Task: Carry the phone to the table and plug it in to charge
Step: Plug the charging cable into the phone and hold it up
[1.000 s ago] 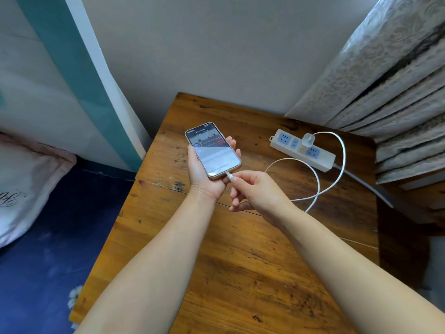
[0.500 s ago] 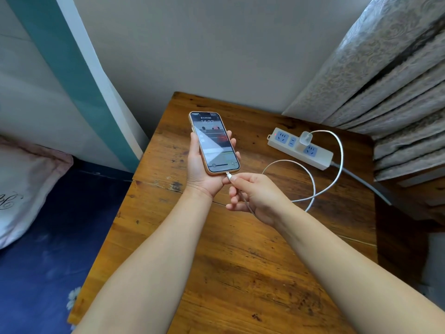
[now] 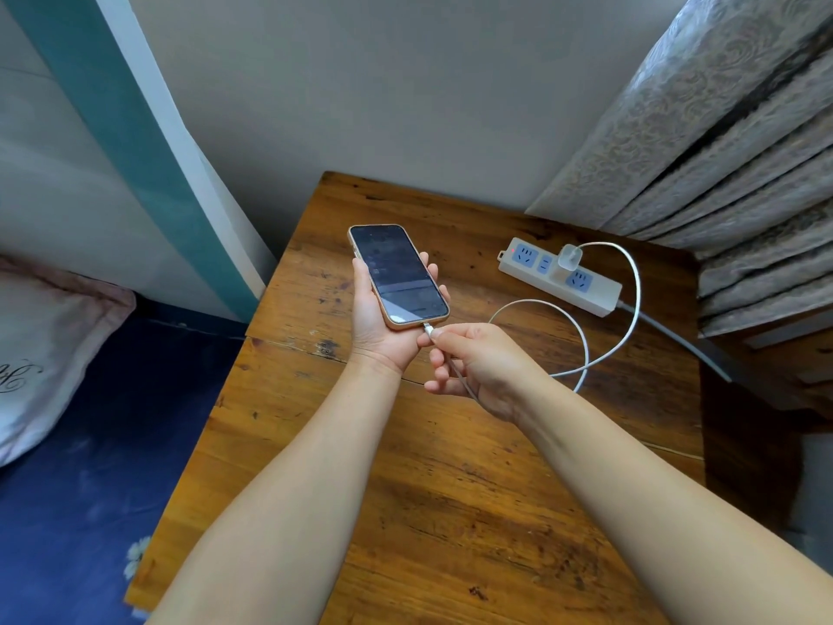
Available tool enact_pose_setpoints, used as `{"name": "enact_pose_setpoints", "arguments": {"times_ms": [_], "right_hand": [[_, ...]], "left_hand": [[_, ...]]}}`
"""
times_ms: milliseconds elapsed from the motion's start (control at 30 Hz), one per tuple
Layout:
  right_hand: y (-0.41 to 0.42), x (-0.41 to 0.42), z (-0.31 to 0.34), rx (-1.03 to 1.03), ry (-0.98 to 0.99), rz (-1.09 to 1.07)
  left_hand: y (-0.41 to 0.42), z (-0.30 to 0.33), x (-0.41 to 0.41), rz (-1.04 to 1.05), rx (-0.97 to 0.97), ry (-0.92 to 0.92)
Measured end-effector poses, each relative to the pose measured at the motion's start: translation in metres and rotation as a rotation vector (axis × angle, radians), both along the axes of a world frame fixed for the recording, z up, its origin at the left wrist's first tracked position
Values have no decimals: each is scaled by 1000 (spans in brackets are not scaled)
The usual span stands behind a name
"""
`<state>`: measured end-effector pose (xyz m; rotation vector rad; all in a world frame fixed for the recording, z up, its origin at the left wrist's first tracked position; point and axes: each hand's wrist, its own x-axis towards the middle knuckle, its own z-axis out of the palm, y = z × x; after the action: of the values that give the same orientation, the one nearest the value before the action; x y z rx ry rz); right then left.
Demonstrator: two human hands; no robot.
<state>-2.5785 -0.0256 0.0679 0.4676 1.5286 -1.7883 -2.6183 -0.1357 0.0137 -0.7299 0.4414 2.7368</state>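
Observation:
My left hand [image 3: 376,320] holds a phone [image 3: 399,275] in a tan case above the wooden table [image 3: 450,489], screen up and dark. My right hand [image 3: 478,365] pinches the white charging cable [image 3: 581,336] just behind its connector, which sits at the phone's bottom edge. The cable loops across the table to a white charger [image 3: 569,257] plugged into a white power strip [image 3: 563,281] at the back right.
A grey wall stands behind the table. Patterned curtains [image 3: 721,151] hang at the right, close to the power strip. A bed with a blue sheet [image 3: 90,444] and a pale pillow [image 3: 40,354] lies to the left, below the table's edge.
The phone's lit screen has gone dark. My left hand has turned the phone more upright and lengthwise. My right hand keeps the connector at the phone's bottom edge.

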Motion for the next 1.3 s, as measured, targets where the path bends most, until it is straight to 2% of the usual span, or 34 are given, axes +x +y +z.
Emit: {"name": "enact_pose_setpoints", "arguments": {"times_ms": [133,333,500,667,767,933,1133,1300], "right_hand": [[-1,1,-2,13,-12,-55],[4,0,-2,27,-14,21],[2,3,-2,0,-23,-59],[5,1,1,3,-38,7],[5,4,2,-9,-6,-36],[6,5,1,106,69,7],[-1,3,-4,75,30,-126],[0,1,-7,38,43,-130]], "left_hand": [[2,0,1,6,18,-22],[4,0,5,-14,-8,-37],[6,1,5,-2,-14,-32],[5,1,8,-32,-9,-6],[6,1,7,-25,2,-19],[8,0,7,-31,-26,-27],[10,-1,5,-71,-94,2],[10,-1,2,-86,-125,42]]}}
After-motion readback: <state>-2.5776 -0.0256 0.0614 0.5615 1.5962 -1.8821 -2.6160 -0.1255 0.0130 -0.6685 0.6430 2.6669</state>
